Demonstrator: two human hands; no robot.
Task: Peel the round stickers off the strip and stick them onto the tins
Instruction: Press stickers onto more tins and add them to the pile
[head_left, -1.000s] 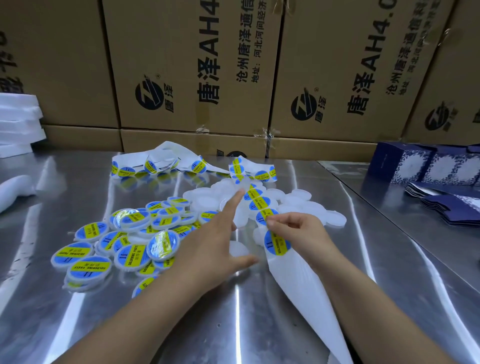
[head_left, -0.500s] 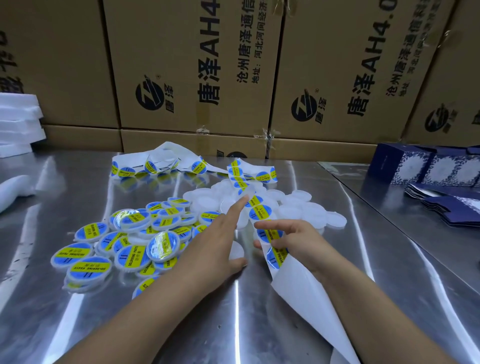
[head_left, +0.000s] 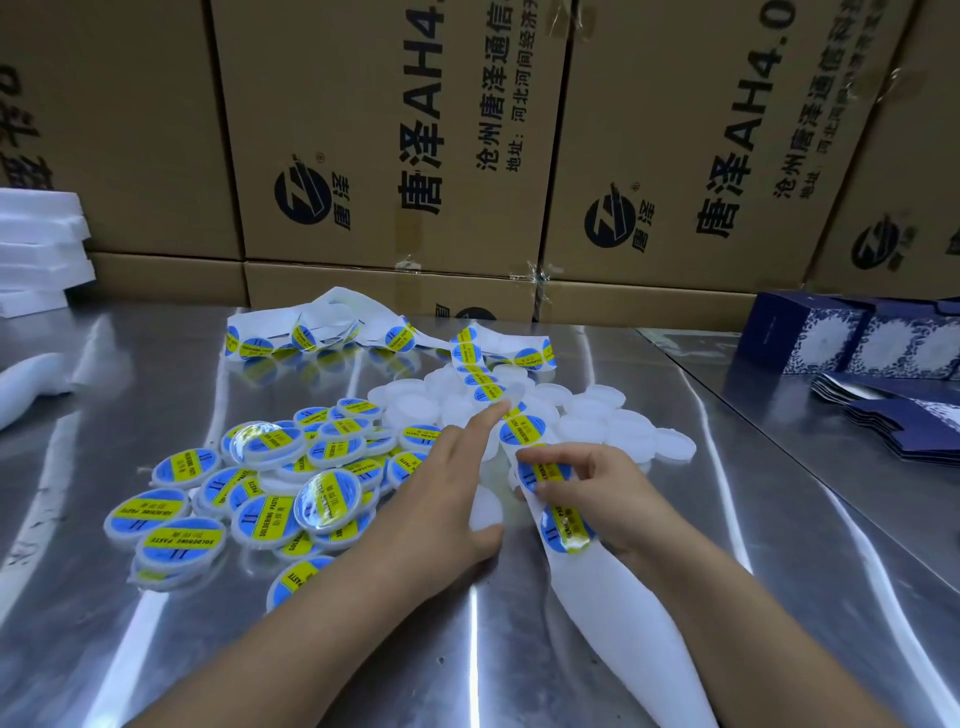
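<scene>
A white backing strip with round blue-and-yellow stickers runs from the back of the steel table toward me. My right hand pinches the strip at a sticker. My left hand lies flat with its fingers spread, the forefinger stretched toward the strip and the thumb beside a plain white tin. Several plain white tins lie behind the hands. A heap of stickered tins lies to the left.
Tall cardboard boxes wall off the back of the table. More strip with stickers is bunched at the back. White foam slabs are stacked at far left. Blue patterned cartons and flat blue sleeves lie at right.
My right hand has pulled the strip toward me, so another sticker has come down below the fingers. My left hand has slid a little forward, its forefinger still pointing at the strip.
</scene>
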